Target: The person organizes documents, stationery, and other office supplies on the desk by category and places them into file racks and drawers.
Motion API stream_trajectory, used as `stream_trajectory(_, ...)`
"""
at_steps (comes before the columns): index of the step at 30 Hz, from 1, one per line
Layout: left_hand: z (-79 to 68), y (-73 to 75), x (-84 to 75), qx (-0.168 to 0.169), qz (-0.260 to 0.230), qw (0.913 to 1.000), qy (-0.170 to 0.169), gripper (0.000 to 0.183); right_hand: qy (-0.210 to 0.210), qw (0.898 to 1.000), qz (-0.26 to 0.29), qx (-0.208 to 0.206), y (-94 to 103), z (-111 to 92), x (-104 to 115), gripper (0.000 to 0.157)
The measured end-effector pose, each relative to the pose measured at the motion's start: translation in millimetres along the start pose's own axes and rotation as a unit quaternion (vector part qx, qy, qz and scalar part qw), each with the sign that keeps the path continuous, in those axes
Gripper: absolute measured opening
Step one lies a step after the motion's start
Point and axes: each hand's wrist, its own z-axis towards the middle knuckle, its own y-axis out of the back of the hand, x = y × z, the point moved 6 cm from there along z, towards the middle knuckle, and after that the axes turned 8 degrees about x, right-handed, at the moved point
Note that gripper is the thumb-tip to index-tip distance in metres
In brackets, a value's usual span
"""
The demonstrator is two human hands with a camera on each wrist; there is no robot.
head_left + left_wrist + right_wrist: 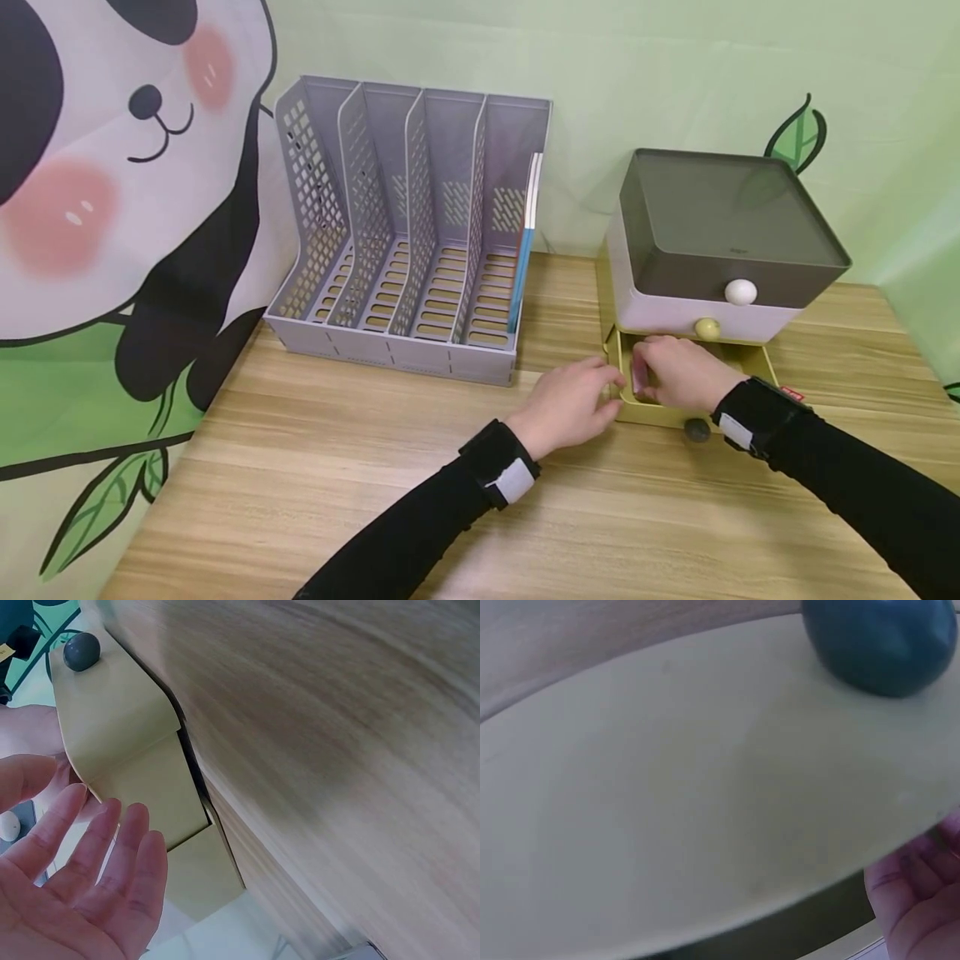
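Note:
The bottom yellow drawer (pixel 652 413) of a small desktop drawer unit (pixel 738 208) is pulled out. Inside it my right hand (pixel 686 372) pinches a flat pinkish-purple piece (pixel 640 372) near the drawer's left wall; its kind cannot be made out. In the right wrist view the drawer front (pixel 667 787) hides most of this hand, and the piece is not visible there. My left hand (pixel 572 404) is at the drawer's front left corner, holding nothing. Its fingers (pixel 112 855) are loosely extended in the left wrist view, close to the drawer wall.
A grey-purple file rack (pixel 397 350) with several slots stands to the left, with thin books (pixel 525 242) in its right slot. The unit's upper drawers carry a white knob (pixel 741 292) and a yellow knob (pixel 707 328). A dark knob (pixel 697 430) projects from the pulled-out drawer.

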Motion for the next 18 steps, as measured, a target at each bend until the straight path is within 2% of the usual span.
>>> stream_trajectory(18, -1.3, 1.1, -1.1, -0.001, -0.004, 1.0, -0.001, 0.026, -0.016, 1.0, 0.015, -0.014, -0.4, -2.9, -1.9, 0.022)
